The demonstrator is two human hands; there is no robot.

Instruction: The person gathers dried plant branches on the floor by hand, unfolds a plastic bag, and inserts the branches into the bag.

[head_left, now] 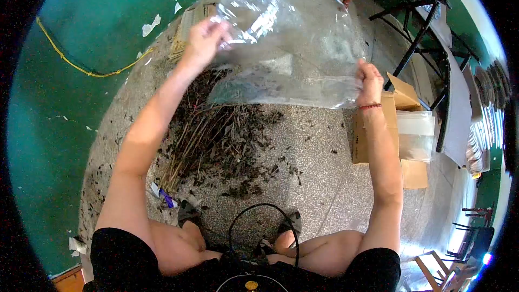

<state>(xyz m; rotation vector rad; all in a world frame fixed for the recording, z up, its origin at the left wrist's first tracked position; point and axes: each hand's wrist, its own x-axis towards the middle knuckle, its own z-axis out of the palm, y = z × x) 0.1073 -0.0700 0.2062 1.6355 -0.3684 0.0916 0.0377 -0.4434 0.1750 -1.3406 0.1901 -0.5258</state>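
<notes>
A large clear plastic bag [303, 84] is stretched in the air between my two hands, over the speckled floor. My left hand [208, 38], slightly blurred, pinches its crumpled, shiny upper-left part. On the other side my right hand [370, 82], with a red bracelet at the wrist, is closed round the bag's right edge. Below and left of the bag lies a heap of dried stalks [203, 140] with dark, crumbling leaves. Part of the heap shows through the film.
An open cardboard box [359, 135] with clear plastic sheets [415, 135] stands at the right. Behind it is a black-legged folding table [416, 43]. A yellow cord [89, 73] hangs along the green wall at the left. A purple wrapper [166, 199] lies near my foot.
</notes>
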